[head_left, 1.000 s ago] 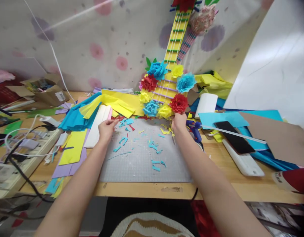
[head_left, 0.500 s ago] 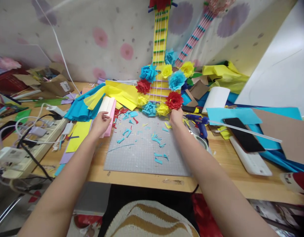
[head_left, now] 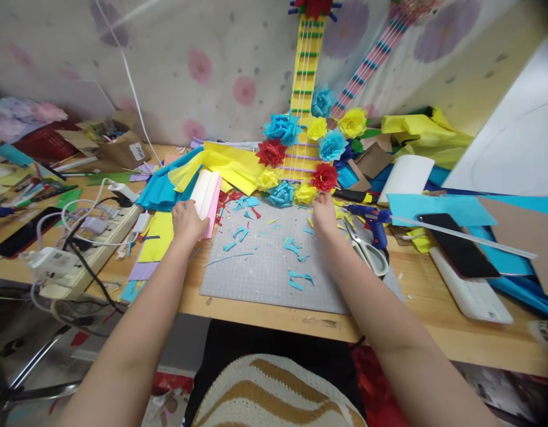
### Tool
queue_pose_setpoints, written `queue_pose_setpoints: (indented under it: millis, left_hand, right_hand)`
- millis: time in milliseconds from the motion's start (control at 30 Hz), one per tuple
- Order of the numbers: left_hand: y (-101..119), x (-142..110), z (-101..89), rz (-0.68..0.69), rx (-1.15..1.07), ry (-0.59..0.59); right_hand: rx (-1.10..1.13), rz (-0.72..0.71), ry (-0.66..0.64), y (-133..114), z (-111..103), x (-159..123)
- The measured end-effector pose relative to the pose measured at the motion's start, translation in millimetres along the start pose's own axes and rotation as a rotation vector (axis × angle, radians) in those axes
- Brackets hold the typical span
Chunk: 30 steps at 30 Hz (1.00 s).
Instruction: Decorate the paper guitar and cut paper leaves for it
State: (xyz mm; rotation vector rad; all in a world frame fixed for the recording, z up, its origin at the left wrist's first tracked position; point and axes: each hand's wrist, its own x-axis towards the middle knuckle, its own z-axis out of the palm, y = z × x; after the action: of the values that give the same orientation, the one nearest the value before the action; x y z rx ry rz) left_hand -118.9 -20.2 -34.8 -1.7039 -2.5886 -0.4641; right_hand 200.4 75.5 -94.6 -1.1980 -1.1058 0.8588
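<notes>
My left hand (head_left: 189, 224) lies at the lower end of a folded strip of white and pink crepe paper (head_left: 208, 193), its curled fingers on the left side and its thumb toward the pink edge. Just below a red paper flower (head_left: 324, 177), my right hand (head_left: 324, 214) has its fingers pinched together; what they hold, if anything, is hidden. The red flower belongs to a yellow guitar-shaped craft (head_left: 306, 77) with white strings, leaning on the wall and trimmed with blue, yellow and red paper flowers. Under my hands spreads a grey cutting mat (head_left: 256, 279) with blue paper scraps (head_left: 293, 246).
Scissors (head_left: 367, 252) and a blue glue gun (head_left: 372, 220) lie right of my right hand. Further right are a phone (head_left: 456, 243) and a white power bank (head_left: 472, 290). A power strip (head_left: 89, 258) with cables stands left. Yellow crepe paper (head_left: 232, 160) lies behind the mat.
The view has shifted, so the scene sits further right. My left hand has moved onto the folded paper. My right hand has dropped slightly below the red flower, and the scissors show more.
</notes>
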Motion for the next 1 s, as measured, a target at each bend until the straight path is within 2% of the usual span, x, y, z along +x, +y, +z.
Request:
queue_pose_setpoints:
  millis: [67, 133, 233, 367, 533, 700, 867, 933, 1000]
  left_hand:
    - [2.1, 0.5, -0.5, -0.052, 0.001, -0.064]
    - [3.5, 3.8, -2.4, -0.076, -0.038, -0.081]
    - [2.1, 14.9, -11.7, -0.056, -0.103, -0.007]
    - [-4.8, 36.0, -35.1, -0.031, -0.135, 0.118]
    - [-7.2, 49.9, -55.1, -0.047, -0.138, 0.210]
    - [-6.3, 42.1, -51.6, -0.076, -0.111, 0.287]
    - [-10.7, 27.3, -41.4, -0.114, 0.045, 0.070]
    - [-8.9, 23.1, -38.8, -0.084, 0.100, 0.060]
    - [-3.0, 21.2, -36.7, -0.029, 0.117, 0.105]
  right_hand:
    - [-0.019, 0.120, 0.029, -4.3, -1.5, -20.0]
    - [-0.052, 0.149, 0.006, -9.8, -2.9, -36.8]
    - [-0.087, 0.055, -0.030, -21.3, -5.0, -51.8]
    - [-0.122, -0.049, -0.052, -38.0, -8.3, -59.7]
    - [-0.212, -0.066, -0.129, -42.5, -13.1, -67.5]
    - [-0.316, 0.014, -0.238, -39.1, -18.5, -67.8]
    - [-0.403, 0.061, -0.263, -36.7, -20.8, -65.3]
    - [-0.426, 0.061, -0.270, -35.5, -20.3, -65.0]
    - [-0.437, 0.055, -0.281, -34.5, -19.7, -64.5]
